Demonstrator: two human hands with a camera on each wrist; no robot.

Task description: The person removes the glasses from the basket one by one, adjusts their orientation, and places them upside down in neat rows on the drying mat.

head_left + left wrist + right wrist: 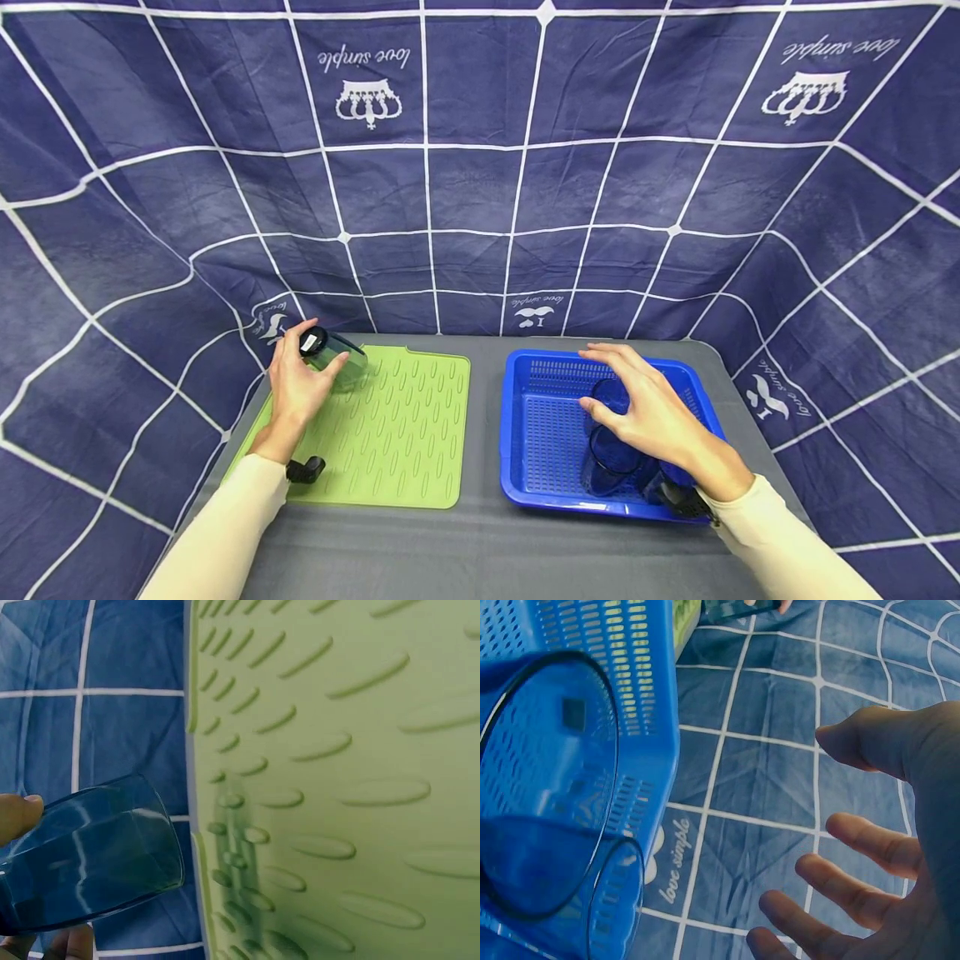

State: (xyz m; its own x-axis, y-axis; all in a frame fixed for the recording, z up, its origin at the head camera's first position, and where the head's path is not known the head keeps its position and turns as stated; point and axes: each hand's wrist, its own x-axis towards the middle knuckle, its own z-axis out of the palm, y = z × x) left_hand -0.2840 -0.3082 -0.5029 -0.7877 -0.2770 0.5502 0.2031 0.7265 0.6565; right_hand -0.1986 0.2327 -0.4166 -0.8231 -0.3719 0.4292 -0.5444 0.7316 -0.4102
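Observation:
My left hand (296, 383) grips a clear, bluish drinking glass (347, 360) near its base, thumb on one side and fingers on the other. Tilted, the glass has its mouth toward the far left part of a green ridged drying mat (408, 433). In the left wrist view the glass (97, 851) looks empty, and a shadow lies on the mat beside it. Above a blue plastic basket (508, 442), my right hand (652, 412) is spread with thumb and fingers apart, holding nothing. Below it in the basket stand blue-looking glasses (609, 471), partly hidden by the hand and wrist.
Mat and basket lie side by side on a grey tabletop (480, 550), with a strip of table between them. A dark blue cloth (480, 192) with white grid lines hangs behind and at both sides. Black wrist devices (306, 471) are worn on both arms.

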